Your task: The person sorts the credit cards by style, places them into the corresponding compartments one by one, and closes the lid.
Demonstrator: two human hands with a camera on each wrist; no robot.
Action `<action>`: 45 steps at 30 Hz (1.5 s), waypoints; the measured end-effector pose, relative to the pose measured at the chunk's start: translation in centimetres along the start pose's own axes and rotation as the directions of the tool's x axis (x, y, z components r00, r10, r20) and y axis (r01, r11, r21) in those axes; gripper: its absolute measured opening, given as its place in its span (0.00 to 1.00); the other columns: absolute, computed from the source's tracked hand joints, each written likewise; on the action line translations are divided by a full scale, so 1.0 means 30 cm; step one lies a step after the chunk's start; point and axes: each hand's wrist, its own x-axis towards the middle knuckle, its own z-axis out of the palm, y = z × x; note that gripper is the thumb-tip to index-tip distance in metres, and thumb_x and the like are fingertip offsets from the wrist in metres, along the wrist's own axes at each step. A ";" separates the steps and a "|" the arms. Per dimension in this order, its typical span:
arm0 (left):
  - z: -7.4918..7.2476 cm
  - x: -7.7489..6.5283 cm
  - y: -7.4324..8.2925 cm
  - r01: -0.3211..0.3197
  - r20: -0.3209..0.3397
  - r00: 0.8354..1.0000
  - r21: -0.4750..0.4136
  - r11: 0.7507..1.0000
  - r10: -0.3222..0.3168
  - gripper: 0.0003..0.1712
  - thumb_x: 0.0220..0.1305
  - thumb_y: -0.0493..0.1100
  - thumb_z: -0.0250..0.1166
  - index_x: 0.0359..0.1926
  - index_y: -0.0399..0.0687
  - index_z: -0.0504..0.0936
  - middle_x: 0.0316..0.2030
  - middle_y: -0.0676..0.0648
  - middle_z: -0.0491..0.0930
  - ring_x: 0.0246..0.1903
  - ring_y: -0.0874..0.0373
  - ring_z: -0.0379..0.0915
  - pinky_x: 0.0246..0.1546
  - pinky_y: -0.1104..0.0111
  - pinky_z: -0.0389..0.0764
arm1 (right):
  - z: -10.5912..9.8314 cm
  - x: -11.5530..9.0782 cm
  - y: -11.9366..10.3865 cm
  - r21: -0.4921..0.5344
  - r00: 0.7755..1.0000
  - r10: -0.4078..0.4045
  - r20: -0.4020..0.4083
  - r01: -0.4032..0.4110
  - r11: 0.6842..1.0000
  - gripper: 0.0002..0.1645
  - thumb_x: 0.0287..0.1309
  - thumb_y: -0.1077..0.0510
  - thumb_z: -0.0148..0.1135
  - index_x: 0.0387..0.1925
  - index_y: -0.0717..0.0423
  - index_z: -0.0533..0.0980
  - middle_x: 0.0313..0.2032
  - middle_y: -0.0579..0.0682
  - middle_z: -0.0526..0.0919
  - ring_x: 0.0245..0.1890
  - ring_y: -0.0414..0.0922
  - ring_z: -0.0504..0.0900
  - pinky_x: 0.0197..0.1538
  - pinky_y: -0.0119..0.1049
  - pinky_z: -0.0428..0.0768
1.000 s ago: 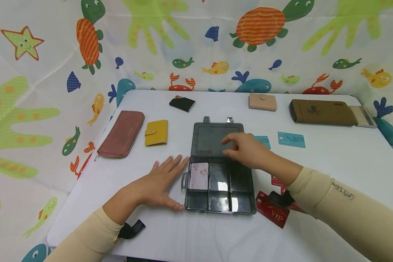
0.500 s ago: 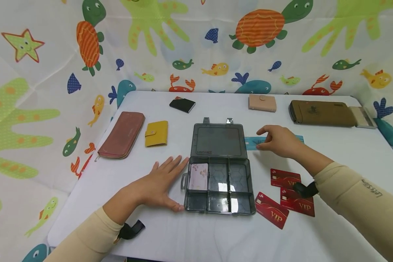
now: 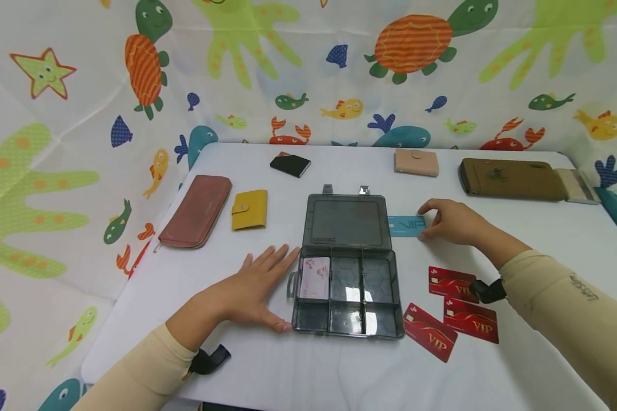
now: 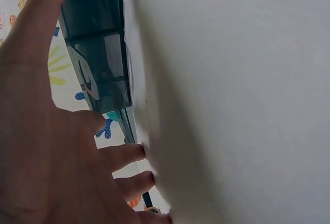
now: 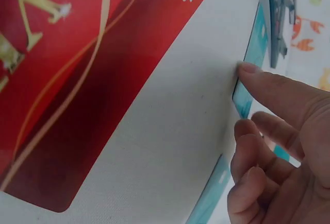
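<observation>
A dark translucent compartment box lies with its lid folded back. One pale pink patterned card sits in its upper left compartment. My left hand rests spread at the box's left side, index fingertip and thumb by its edge; the left wrist view shows the thumb beside the box wall. To the right of the lid, my right hand pinches the right end of a blue VIP card between thumb and index finger. Another blue card shows below the fingers in the right wrist view.
Red VIP cards lie right of the box, below the right forearm. Around the back stand a reddish long wallet, yellow card holder, black card holder, pink wallet and olive wallet. Patterned cloth hangs behind.
My right hand has moved from over the box lid rightward to the blue card, its fingers now at that card's right end. The left hand has stayed beside the box.
</observation>
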 end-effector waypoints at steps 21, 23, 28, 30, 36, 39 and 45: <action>0.003 0.006 -0.008 -0.009 -0.003 1.000 0.004 1.000 0.009 0.81 0.37 0.84 0.70 0.83 0.63 0.35 0.81 0.45 0.38 0.79 0.42 0.31 0.69 0.33 0.37 | 0.004 0.032 0.054 0.185 0.995 0.095 0.037 -0.100 0.978 0.33 0.56 0.51 0.77 0.48 0.64 0.65 0.45 0.64 0.71 0.48 0.59 0.69 0.45 0.48 0.74; 0.001 0.006 -0.007 -0.010 -0.004 1.000 0.004 1.000 0.010 0.81 0.37 0.84 0.70 0.83 0.63 0.35 0.81 0.45 0.38 0.79 0.42 0.31 0.69 0.33 0.37 | 0.006 0.024 0.064 0.237 0.993 0.110 0.040 -0.116 0.965 0.32 0.59 0.51 0.75 0.51 0.64 0.66 0.48 0.64 0.71 0.49 0.59 0.69 0.44 0.46 0.73; -0.001 0.008 -0.004 -0.007 -0.003 1.000 0.005 1.000 0.007 0.81 0.38 0.82 0.71 0.83 0.62 0.35 0.81 0.45 0.38 0.78 0.42 0.31 0.69 0.33 0.37 | 0.017 0.001 0.089 0.359 0.989 0.146 0.030 -0.147 0.922 0.33 0.66 0.45 0.68 0.58 0.65 0.71 0.49 0.62 0.76 0.49 0.56 0.71 0.46 0.40 0.76; -0.002 0.007 -0.003 -0.004 0.000 1.000 0.005 1.000 0.004 0.81 0.38 0.82 0.72 0.83 0.62 0.36 0.81 0.45 0.38 0.78 0.42 0.31 0.69 0.33 0.37 | 0.021 -0.008 0.093 0.400 0.988 0.155 0.021 -0.151 0.904 0.33 0.67 0.42 0.66 0.58 0.65 0.73 0.47 0.61 0.77 0.48 0.55 0.71 0.46 0.39 0.76; -0.005 0.006 -0.001 0.001 0.005 1.000 0.013 1.000 -0.001 0.82 0.37 0.83 0.71 0.83 0.61 0.35 0.81 0.45 0.38 0.78 0.42 0.31 0.69 0.33 0.37 | 0.019 -0.045 0.084 0.624 0.991 0.130 0.019 -0.113 0.774 0.36 0.68 0.39 0.63 0.62 0.63 0.71 0.56 0.56 0.77 0.52 0.48 0.81 0.51 0.33 0.81; -0.005 0.006 -0.002 0.003 0.007 1.000 0.017 1.000 -0.004 0.82 0.37 0.84 0.70 0.83 0.62 0.34 0.81 0.45 0.38 0.79 0.42 0.31 0.69 0.33 0.37 | 0.015 -0.064 0.065 0.756 0.995 0.095 0.013 -0.072 0.650 0.32 0.69 0.43 0.63 0.63 0.60 0.69 0.55 0.50 0.81 0.52 0.45 0.85 0.50 0.33 0.82; -0.003 0.009 -0.001 0.003 0.010 1.000 0.019 1.000 -0.003 0.81 0.38 0.83 0.71 0.83 0.62 0.35 0.81 0.45 0.38 0.79 0.42 0.31 0.69 0.33 0.37 | 0.031 -0.093 -0.011 0.829 0.999 0.050 0.017 -0.042 0.558 0.25 0.69 0.46 0.64 0.57 0.58 0.75 0.47 0.51 0.83 0.49 0.47 0.80 0.50 0.32 0.81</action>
